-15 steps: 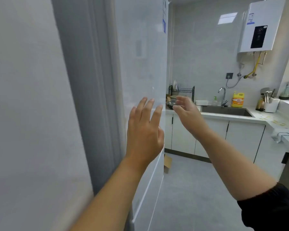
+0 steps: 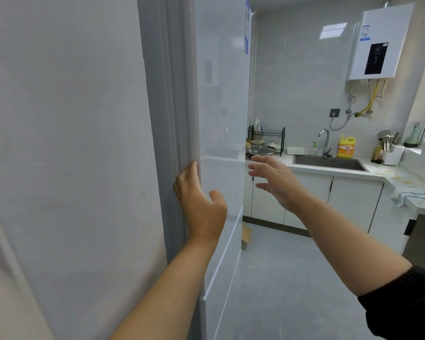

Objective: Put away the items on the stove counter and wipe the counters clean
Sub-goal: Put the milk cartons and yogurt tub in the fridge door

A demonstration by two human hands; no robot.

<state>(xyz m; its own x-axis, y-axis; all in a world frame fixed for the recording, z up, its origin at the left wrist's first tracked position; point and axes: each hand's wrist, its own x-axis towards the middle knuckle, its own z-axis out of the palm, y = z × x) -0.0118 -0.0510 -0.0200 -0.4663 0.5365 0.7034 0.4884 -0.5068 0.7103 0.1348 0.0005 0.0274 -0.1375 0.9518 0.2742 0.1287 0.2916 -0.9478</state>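
Observation:
A tall white fridge door (image 2: 221, 94) fills the middle of the view. My left hand (image 2: 201, 204) grips the door's left edge, fingers hooked behind it and thumb in front. My right hand (image 2: 275, 180) hovers with fingers spread near the door's right edge and holds nothing. Behind it runs a white counter (image 2: 378, 173) speckled with yellow crumbs. A pale blue cloth (image 2: 407, 196) lies bunched on the counter's near right part.
On the counter are a lidded pan (image 2: 260, 150), a black dish rack (image 2: 268, 133), a sink (image 2: 329, 163), a yellow detergent bottle (image 2: 345, 146) and a utensil holder (image 2: 391, 153). A water heater (image 2: 380, 42) hangs above. A cardboard box (image 2: 246, 233) sits on the floor by the fridge.
My left hand slid left from flat against the door's face and now hooks round its left edge. My right hand has opened wider and moved slightly lower.

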